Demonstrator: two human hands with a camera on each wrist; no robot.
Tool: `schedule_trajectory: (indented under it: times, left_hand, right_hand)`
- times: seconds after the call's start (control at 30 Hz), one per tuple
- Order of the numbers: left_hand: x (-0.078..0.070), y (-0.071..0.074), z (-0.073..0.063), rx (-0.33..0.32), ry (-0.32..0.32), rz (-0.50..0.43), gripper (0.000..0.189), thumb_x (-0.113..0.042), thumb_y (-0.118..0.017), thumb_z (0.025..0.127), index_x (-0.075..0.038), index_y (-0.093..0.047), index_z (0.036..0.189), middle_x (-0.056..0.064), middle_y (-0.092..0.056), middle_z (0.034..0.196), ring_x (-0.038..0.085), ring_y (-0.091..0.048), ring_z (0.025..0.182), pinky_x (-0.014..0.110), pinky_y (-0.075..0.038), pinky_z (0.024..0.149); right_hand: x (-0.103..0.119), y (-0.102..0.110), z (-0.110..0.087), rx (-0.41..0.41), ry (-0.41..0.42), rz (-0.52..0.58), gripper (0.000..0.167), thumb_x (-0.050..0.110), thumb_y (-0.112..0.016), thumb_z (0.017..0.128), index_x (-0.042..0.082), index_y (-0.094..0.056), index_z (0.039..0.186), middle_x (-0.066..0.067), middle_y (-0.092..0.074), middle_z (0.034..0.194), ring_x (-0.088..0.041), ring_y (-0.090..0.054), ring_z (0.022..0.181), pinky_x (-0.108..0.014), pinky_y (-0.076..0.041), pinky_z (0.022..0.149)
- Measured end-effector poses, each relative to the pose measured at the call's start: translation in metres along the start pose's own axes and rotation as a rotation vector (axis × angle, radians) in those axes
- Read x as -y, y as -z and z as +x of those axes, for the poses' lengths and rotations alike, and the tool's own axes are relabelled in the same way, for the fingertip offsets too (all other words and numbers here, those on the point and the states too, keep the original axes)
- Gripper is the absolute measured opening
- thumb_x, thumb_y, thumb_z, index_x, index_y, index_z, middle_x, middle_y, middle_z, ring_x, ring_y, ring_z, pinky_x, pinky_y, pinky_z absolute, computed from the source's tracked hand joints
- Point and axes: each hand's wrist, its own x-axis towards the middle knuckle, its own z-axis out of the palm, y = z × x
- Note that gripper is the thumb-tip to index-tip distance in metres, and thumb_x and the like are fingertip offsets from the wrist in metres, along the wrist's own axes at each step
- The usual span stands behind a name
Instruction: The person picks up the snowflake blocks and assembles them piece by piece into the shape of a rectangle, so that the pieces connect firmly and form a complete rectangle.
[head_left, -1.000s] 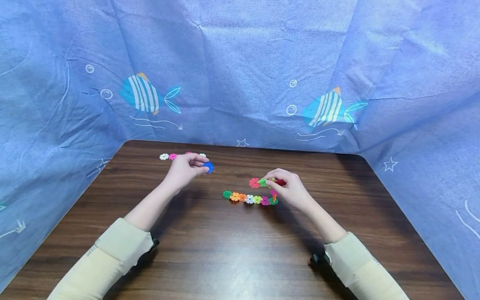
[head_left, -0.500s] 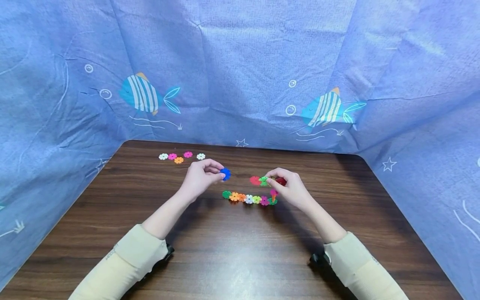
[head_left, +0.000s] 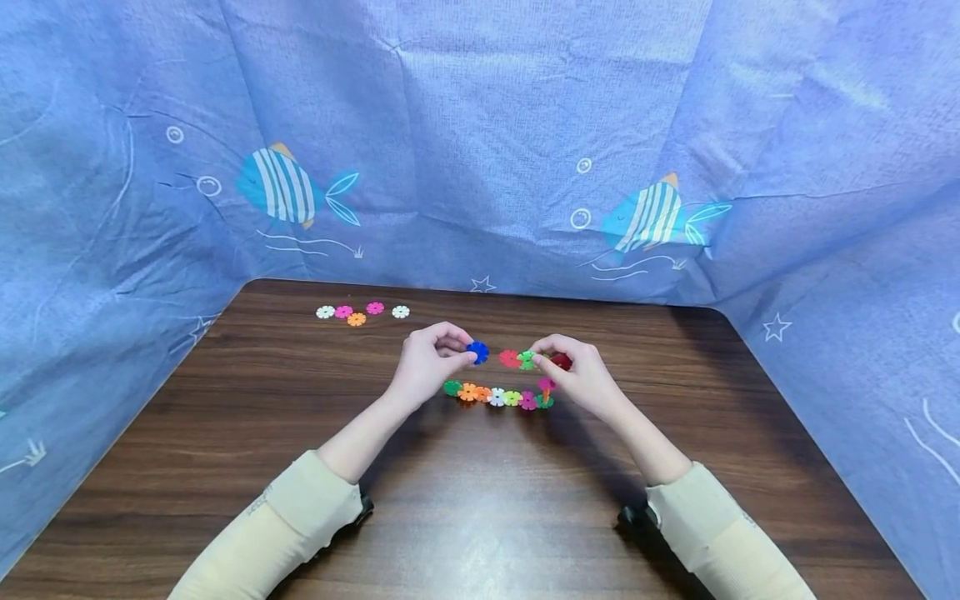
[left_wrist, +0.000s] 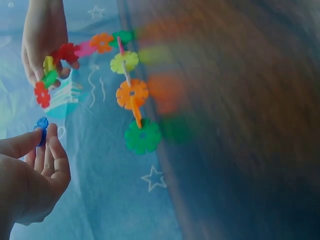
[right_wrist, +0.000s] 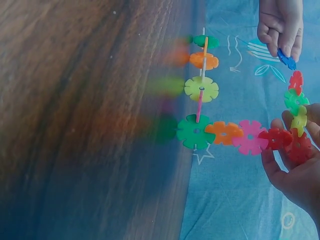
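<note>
Two things in hand: blue disc (head_left: 477, 352) between thumb and fingertips of left hand (head_left: 427, 365), just beside red end of chain (head_left: 513, 398); chain in curled grip of right hand (head_left: 577, 371).

Brown table (head_left: 495, 517), five loose flower pieces (head_left: 357, 318)

Narrow gap, blue flower (head_left: 477, 352) to chain (head_left: 513, 398)

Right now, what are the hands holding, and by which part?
Left hand: blue flower piece, pinched at one edge. Right hand: flower chain, held about the yellow piece, near the red end piece; exact contact partly hidden.
</note>
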Motion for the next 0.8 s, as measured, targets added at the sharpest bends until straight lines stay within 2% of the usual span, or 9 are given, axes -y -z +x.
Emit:
schedule_trajectory:
  times: [0.27, 0.53, 0.67, 0.8]
  left_hand:
    - [0.000, -0.011, 0.000, 0.004, -0.027, 0.021, 0.014, -0.004, -0.077, 0.076, -0.006, -0.067, 0.086, 0.008, -0.071, 0.080, 0.015, -0.067, 0.068, 0.026, -0.055, 0.061]
    - [-0.001, -0.015, -0.001, 0.005, -0.031, -0.039, 0.014, -0.003, -0.076, 0.077, -0.003, -0.066, 0.087, 0.012, -0.071, 0.081, 0.028, -0.070, 0.074, 0.025, -0.055, 0.062]
    - [-0.001, -0.018, 0.000, 0.011, -0.058, -0.027, 0.014, -0.003, -0.076, 0.077, -0.003, -0.066, 0.087, 0.013, -0.071, 0.082, 0.024, -0.069, 0.073, 0.025, -0.055, 0.063]
    - [0.000, -0.021, 0.000, 0.012, -0.075, -0.023, 0.013, -0.001, -0.076, 0.077, -0.003, -0.066, 0.085, 0.011, -0.071, 0.081, 0.019, -0.069, 0.071, 0.024, -0.055, 0.062]
  right_hand:
    - [0.000, 0.000, 0.000, 0.007, 0.002, -0.002, 0.006, 0.005, -0.063, 0.089, 0.002, -0.066, 0.094, -0.014, -0.067, 0.081, -0.014, -0.049, 0.057, -0.030, -0.043, 0.053]
    - [0.000, 0.000, 0.000, 0.007, 0.009, 0.002, 0.006, 0.004, -0.063, 0.089, 0.002, -0.066, 0.094, -0.013, -0.065, 0.078, -0.016, -0.050, 0.059, -0.029, -0.043, 0.053]
    - [0.001, 0.000, 0.000, 0.007, 0.013, 0.003, 0.006, 0.003, -0.062, 0.089, 0.002, -0.066, 0.094, -0.007, -0.063, 0.075, -0.016, -0.047, 0.057, -0.028, -0.042, 0.052]
    - [0.002, -0.001, 0.000, 0.017, 0.021, 0.014, 0.010, 0.005, -0.062, 0.090, 0.002, -0.067, 0.098, -0.010, -0.065, 0.078, -0.008, -0.042, 0.052, -0.025, -0.039, 0.049]
